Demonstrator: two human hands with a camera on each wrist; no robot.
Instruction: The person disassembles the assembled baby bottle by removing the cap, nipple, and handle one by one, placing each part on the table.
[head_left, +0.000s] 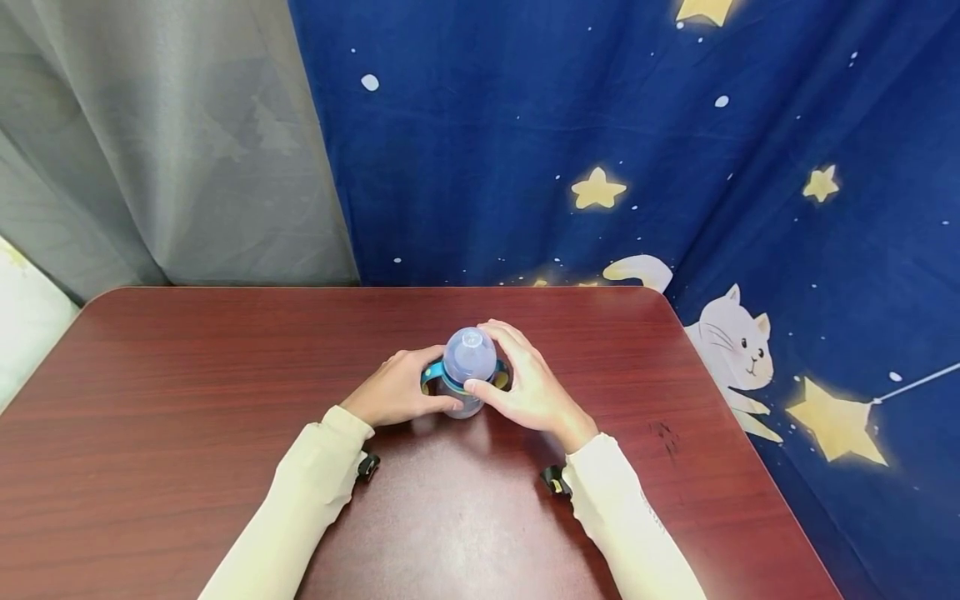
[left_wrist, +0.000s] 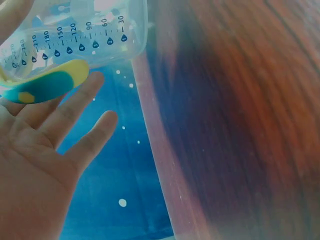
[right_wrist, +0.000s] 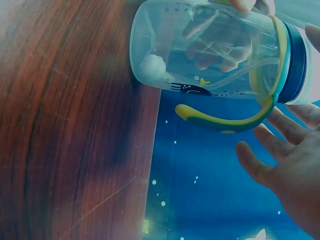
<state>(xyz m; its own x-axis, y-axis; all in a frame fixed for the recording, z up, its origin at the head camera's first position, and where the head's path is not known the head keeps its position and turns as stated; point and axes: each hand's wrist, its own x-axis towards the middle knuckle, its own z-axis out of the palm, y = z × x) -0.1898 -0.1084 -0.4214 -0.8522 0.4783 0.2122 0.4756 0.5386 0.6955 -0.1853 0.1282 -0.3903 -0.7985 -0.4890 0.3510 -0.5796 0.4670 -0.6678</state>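
Note:
A clear baby bottle (head_left: 468, 408) with a domed, translucent lilac cap (head_left: 469, 354) stands upright at the middle of the table. It has two curved teal-and-yellow side handles (right_wrist: 225, 123). A straw with a white weighted end (right_wrist: 152, 66) shows inside, and dark measuring marks run down its wall in the left wrist view. My left hand (head_left: 401, 387) holds the bottle's body, thumb across the front, other fingers around the handle side. With thumb in front and fingers behind, my right hand (head_left: 531, 385) grips the cap near the dark blue collar (right_wrist: 294, 65).
The reddish-brown wooden table (head_left: 187, 400) has rounded far corners. Behind it hang a grey curtain (head_left: 187, 150) and a blue curtain (head_left: 487, 167) printed with stars and a white cat. Black straps (head_left: 555, 481) circle both wrists below the cream sleeves (head_left: 318, 467).

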